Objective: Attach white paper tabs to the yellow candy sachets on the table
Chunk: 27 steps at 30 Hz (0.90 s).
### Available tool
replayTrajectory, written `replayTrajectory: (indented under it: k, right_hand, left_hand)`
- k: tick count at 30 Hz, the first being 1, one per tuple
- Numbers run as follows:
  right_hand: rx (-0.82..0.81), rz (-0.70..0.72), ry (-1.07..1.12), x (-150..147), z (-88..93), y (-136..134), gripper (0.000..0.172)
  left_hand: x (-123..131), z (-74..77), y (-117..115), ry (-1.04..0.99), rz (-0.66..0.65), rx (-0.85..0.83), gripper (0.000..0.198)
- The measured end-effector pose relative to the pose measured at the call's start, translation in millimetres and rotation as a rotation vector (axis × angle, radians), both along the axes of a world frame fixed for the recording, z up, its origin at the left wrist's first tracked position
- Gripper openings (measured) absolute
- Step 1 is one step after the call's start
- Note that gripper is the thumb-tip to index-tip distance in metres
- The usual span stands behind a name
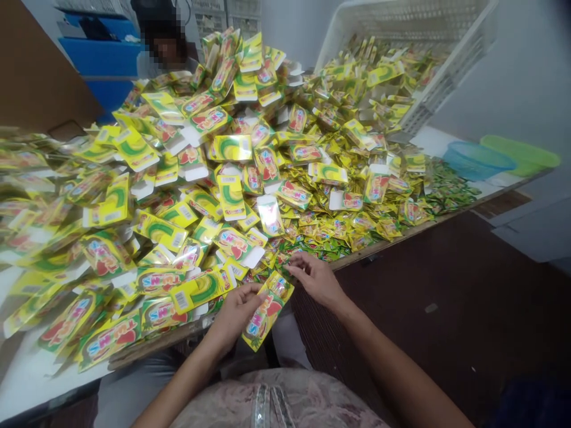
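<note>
My left hand (238, 312) grips a small yellow-and-green carton (263, 318) with a fruit picture and colourful lettering, thumb across its face. The carton is tilted over the table's front edge, its upper end towards my right hand. My right hand (314, 279) is beside that end, thumb and fingers drawn together at the edge of the small green sachets (319, 246). Whatever its fingertips pinch is too small to make out. Close to my left hand lies another yellow carton (203, 290) showing a barcode, on the heap.
A high heap of cartons (232, 196) covers the table's left and middle. Yellow sachets (357, 223) spread to the right, below a tipped white crate (432, 95). Blue (477, 159) and green (521, 156) plastic baskets stand far right. A person (167, 53) is behind the heap.
</note>
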State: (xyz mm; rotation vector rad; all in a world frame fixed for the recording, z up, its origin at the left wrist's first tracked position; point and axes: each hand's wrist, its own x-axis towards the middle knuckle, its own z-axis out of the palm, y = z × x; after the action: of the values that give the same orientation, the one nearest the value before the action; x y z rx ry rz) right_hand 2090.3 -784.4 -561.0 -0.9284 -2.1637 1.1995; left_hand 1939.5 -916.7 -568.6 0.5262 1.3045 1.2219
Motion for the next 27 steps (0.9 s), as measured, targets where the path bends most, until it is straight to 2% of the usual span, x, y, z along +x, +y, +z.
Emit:
replayTrajectory:
  k: [1,3,5,7,10,14,19,22,24,27]
  right_hand:
    - [0.104,0.006,-0.046,-4.0,-3.8,7.2,0.019]
    - [0.264,0.106,-0.154,-11.6,-12.4,21.0,0.035]
    - [0.319,0.193,-0.227,-16.8,-20.9,31.2,0.044]
    - [0.329,0.169,-0.229,-18.0,-27.6,36.7,0.038]
    - [0.358,0.022,-0.118,-11.9,-32.3,39.5,0.028]
    - [0.277,-0.262,-0.002,3.2,-32.8,41.0,0.021]
    - [-0.126,-0.449,0.297,9.1,-25.2,30.7,0.03]
    - [-0.233,-0.434,0.424,1.7,-14.4,10.7,0.031]
    - [-0.162,-0.377,0.406,-2.9,-7.1,-5.0,0.024]
    - [0.043,-0.215,0.258,-3.6,1.5,-21.4,0.013]
  left_hand:
    - [-0.9,1.6,0.5,-0.039,0.028,-0.016,0.045]
    - [-2.0,4.0,0.8,-0.087,0.082,-0.031,0.047]
    - [-2.8,4.7,0.1,-0.102,0.114,-0.033,0.049]
    - [-3.8,3.8,-1.1,-0.118,0.128,-0.043,0.052]
    - [-5.0,1.5,-1.8,-0.136,0.132,-0.058,0.054]
    - [-3.3,0.1,2.7,-0.079,0.126,-0.029,0.052]
    - [0.6,-2.4,9.6,0.006,0.099,-0.013,0.055]
    - [0.6,-4.1,11.0,0.04,0.107,-0.015,0.057]
    - [-0.4,-4.4,10.8,0.041,0.118,-0.005,0.059]
    - [-1.8,-4.1,9.0,0.035,0.144,0.011,0.06]
